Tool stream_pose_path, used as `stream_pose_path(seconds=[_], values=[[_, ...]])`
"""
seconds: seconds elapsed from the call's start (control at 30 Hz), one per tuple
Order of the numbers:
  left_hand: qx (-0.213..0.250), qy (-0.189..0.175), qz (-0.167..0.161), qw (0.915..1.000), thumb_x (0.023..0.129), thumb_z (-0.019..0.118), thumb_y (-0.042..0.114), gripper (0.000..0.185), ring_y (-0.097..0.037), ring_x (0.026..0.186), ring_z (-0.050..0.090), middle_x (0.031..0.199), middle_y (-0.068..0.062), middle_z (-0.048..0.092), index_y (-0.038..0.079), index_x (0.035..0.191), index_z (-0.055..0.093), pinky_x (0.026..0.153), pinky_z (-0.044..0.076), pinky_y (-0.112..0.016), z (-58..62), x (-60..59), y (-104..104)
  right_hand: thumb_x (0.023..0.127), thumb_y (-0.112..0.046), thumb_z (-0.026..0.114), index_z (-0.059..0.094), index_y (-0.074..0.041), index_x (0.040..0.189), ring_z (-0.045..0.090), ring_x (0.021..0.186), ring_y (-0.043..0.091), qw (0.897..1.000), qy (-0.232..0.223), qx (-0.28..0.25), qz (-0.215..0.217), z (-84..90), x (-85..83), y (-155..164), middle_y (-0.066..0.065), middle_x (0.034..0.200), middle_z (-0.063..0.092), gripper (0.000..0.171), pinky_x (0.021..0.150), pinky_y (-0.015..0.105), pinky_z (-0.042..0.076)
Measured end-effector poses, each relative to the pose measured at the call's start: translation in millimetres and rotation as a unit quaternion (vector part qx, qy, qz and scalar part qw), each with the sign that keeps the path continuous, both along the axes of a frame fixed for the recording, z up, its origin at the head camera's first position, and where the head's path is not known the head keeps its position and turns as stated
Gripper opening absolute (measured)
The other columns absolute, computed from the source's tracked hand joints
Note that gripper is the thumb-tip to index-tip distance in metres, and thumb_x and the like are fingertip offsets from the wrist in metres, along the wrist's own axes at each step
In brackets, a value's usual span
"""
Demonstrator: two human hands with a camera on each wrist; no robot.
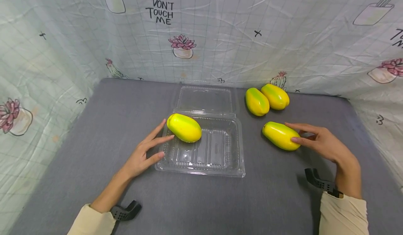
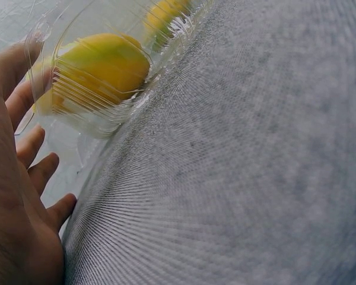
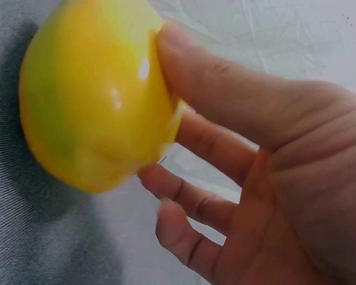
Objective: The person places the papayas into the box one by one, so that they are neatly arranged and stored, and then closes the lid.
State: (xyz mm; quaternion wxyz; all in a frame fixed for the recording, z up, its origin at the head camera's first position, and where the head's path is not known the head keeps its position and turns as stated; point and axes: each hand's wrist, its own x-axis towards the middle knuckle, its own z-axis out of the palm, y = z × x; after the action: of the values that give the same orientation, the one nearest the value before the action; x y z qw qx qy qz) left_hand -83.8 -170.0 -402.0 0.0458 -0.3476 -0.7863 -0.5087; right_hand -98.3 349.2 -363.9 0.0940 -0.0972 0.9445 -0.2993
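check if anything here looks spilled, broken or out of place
Nothing stands out. The clear plastic container lies open and flat on the grey table, with one yellow-green fruit inside. Three more fruits lie whole on the table; the right hand touches the nearest one. The left hand rests by the container.

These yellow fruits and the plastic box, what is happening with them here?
A person is working with yellow-green fruits and a clear plastic box that lies open on a grey table. One fruit in the box lies at its left end, and the left hand rests open beside it. The right hand has thumb and fingers round a fruit on the table. Two more fruits lie behind, near the backdrop.
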Motion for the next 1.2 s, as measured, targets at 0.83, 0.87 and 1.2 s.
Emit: stream_pose_path(seconds=[0.83, 0.87, 1.2], values=[[-0.001, 0.006, 0.000, 1.0000, 0.081, 0.059, 0.007, 0.041, -0.041, 0.129, 0.018, 0.143, -0.023, 0.019, 0.000, 0.121, 0.054, 0.097, 0.017, -0.059, -1.5, -0.6, 0, 0.083, -0.040, 0.059, 0.039, -0.034, 0.134, 0.036, 0.119, 0.025, 0.999, -0.044, -0.016, 0.017, 1.7, -0.8, -10, 0.000, 0.135, 0.039, 0.055, 0.085, 0.051, 0.037], [-0.002, 0.009, 0.001, 1.0000, 0.080, 0.059, 0.006, 0.041, -0.041, 0.129, 0.018, 0.143, -0.023, 0.019, 0.000, 0.121, 0.054, 0.098, 0.018, -0.058, -1.4, -1.3, 0, 0.081, -0.040, 0.061, 0.039, -0.035, 0.134, 0.035, 0.119, 0.024, 0.999, -0.043, -0.016, 0.015, 2.0, -1.1, -10, -0.001, 0.135, 0.039, 0.057, 0.086, 0.051, 0.037], [-0.007, -0.001, 0.004, 1.0000, 0.080, 0.059, 0.007, 0.042, -0.040, 0.129, 0.016, 0.143, -0.021, 0.018, 0.000, 0.121, 0.053, 0.097, 0.016, -0.060, 0.3, -0.4, 0, 0.076, -0.039, 0.067, 0.039, -0.038, 0.132, 0.033, 0.119, 0.020, 0.999, -0.027, -0.018, 0.016, -0.9, -4.6, -11, -0.003, 0.135, 0.038, 0.062, 0.088, 0.048, 0.035]])
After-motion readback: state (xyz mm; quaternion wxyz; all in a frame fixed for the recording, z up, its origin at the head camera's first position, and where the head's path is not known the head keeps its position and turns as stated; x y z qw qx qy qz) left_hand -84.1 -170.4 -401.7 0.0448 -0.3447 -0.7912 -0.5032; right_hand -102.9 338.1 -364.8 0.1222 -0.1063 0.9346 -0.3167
